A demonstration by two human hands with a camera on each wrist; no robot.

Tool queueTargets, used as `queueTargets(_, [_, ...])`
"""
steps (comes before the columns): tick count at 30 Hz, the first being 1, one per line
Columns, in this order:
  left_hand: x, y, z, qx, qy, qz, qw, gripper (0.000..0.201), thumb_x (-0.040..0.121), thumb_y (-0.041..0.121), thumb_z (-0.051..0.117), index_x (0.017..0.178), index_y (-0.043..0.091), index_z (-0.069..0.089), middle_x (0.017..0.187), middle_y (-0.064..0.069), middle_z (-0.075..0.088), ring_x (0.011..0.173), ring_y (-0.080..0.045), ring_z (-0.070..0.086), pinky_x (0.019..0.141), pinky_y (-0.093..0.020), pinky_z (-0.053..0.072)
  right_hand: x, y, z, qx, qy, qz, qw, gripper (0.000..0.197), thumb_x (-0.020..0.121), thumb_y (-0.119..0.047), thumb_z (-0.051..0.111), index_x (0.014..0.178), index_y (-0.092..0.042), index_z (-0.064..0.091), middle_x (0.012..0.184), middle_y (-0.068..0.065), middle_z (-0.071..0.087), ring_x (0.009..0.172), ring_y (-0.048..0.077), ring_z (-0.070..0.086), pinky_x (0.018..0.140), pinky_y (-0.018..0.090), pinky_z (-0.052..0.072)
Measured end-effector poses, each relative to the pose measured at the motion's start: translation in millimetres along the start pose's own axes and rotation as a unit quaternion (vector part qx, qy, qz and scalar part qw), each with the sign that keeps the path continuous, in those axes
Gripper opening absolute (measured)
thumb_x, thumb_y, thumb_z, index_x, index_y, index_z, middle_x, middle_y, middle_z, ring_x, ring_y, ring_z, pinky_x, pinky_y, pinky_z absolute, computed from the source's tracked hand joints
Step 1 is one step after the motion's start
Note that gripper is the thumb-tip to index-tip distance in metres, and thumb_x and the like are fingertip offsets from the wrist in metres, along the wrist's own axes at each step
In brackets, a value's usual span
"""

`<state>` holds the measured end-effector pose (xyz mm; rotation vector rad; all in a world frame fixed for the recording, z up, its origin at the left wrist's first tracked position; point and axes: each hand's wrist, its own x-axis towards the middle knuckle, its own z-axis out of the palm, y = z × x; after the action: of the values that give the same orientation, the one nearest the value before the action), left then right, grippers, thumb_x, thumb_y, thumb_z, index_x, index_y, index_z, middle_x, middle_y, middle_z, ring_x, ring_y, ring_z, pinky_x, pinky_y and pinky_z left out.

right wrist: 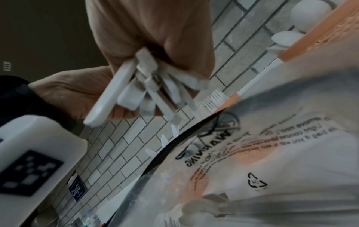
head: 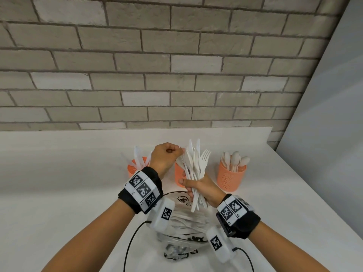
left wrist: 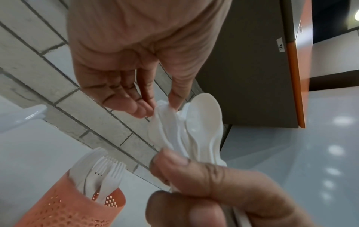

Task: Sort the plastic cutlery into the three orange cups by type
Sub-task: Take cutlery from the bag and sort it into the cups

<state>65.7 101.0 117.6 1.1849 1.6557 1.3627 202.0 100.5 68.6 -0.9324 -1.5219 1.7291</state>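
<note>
Sorting partly done: three orange cups already held cutlery, right hand clamped a mixed bundle, left hand pinched one piece, more remained in the bag.

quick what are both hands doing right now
Left hand: fingertips pinch one piece at the top of the cutlery bundle.
Right hand: closed around the handles of that bundle, holding it upright.
</note>
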Motion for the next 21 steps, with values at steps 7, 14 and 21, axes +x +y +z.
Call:
queueTargets(7, [4.2,7.1,0.1,-0.030,-0.003,-0.005,1.000,0.010,0.089,0.013,0.058,0.090,0.005,0.064,0.075,-0.002,0.060,0.060,-0.011,0.053,0.054,-0.019,0.044,-5.1,1.4,-2.7,-0.017,0.003,-0.022,1.000,0.017,0.082,-0.001,0.067,0.086,-0.009,0.053,0.051,-0.001,0.049,0.034,0.010,0.045,0.039,0.020,0.045])
queueTargets(14, [4.4,0.5,3.0,-0.036,0.038,0.040,0.998,0.016,0.087,0.016,0.061,0.071,0.016,0.059,0.066,-0.001,0.055,0.057,-0.011,0.051,0.055,-0.020,0.047,-7.2,-1.0,-6.1,-0.017,0.003,-0.012,1.000,0.012,0.083,-0.005,0.066,0.084,-0.007,0.055,0.047,0.001,0.055,0.035,0.009,0.050,0.040,0.019,0.047])
queueTargets(21, [8.6,14.5,-8.6,-0.145,0.053,0.033,0.987,0.018,0.095,0.015,0.049,0.077,0.017,0.051,0.071,-0.004,0.063,0.060,-0.013,0.061,0.057,-0.022,0.053,-7.7,2.7,-10.5,0.009,-0.018,0.012,1.000,0.010,0.086,-0.005,0.062,0.092,-0.007,0.054,0.057,0.005,0.061,0.044,0.009,0.061,0.043,0.019,0.051])
